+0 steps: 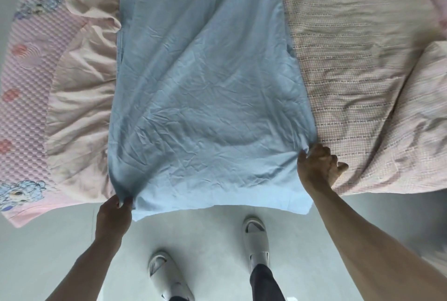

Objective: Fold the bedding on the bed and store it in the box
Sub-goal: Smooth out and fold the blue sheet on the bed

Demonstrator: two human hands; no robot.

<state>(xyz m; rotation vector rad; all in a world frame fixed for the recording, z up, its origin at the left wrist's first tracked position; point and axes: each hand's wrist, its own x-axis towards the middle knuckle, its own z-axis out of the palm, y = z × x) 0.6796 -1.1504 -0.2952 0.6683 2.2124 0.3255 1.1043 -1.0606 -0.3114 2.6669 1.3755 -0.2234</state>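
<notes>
A light blue sheet [205,83] lies as a long strip down the middle of the bed, its near end hanging over the bed's edge. My left hand [113,216] pinches the sheet's near left corner at the bed's edge. My right hand [316,167] grips the sheet's right edge near its near corner. The fabric between both hands shows creases radiating from each grip. No box is in view.
A crumpled beige-pink cover [79,112] lies left of the sheet, over a pink patterned mattress pad [21,97]. A woven plaid blanket [362,71] covers the bed's right side. My feet [256,235] stand on a pale grey floor [48,252] by the bed.
</notes>
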